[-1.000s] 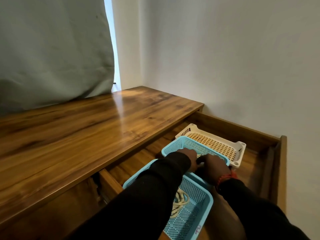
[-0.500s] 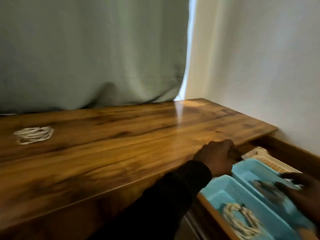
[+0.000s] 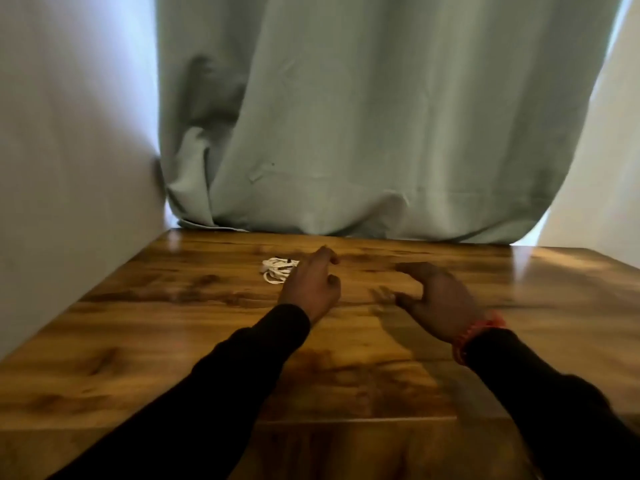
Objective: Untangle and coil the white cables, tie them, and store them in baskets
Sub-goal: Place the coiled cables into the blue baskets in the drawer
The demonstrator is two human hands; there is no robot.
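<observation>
With baskets gone from view and both hands (image 3: 310,289) (image 3: 438,303) now over the tabletop (image 3: 173,341), fingers (image 3: 325,256) loosely spread, empty, left nearest the white cable (image 3: 277,270): likely next pickup.

A room in a home: polished wooden table (image 3: 346,358) against plain walls (image 3: 69,133), green curtain (image 3: 381,116) behind.

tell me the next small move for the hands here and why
Probably the left hand should reach a little farther and close on the white cable bundle. The bundle lies loose on the wooden table just beyond that hand's fingers, and neither hand holds anything. The right hand hovers open farther to the right, so the left is the nearer one.
</observation>
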